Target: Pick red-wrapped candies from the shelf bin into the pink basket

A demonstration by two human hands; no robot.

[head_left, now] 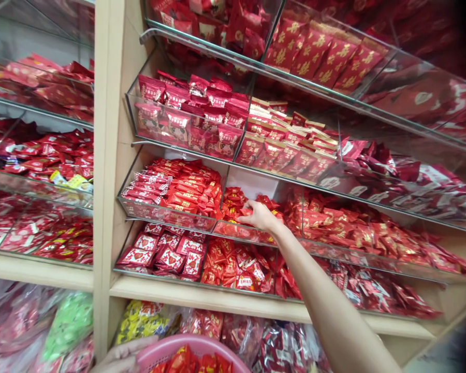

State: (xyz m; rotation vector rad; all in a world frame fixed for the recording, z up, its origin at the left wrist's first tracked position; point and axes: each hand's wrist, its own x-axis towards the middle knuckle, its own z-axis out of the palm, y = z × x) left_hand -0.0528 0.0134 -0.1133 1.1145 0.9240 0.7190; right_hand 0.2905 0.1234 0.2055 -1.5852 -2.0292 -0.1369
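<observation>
My right hand [261, 216] reaches over the clear front lip of a shelf compartment. Its thumb and bent forefinger close around a small red candy packet [245, 212]; the other fingers are hidden behind the hand. More red candy packets [233, 198] lie loosely around it, with the white back panel showing above them. At the bottom edge my left hand [126, 355] grips the rim of a pink plastic basket [202, 344]. Inside the basket lie red-orange wrapped candies [184, 360]. Only the upper part of the basket is in view.
Tilted clear shelf bins hold red packets on several levels, including checkered candies [145, 187] to the left. A wooden post [109, 155] divides the shelving. Below the wooden ledge [217, 293] are bagged sweets, among them a yellow bag [145, 318] and a green bag [70, 321].
</observation>
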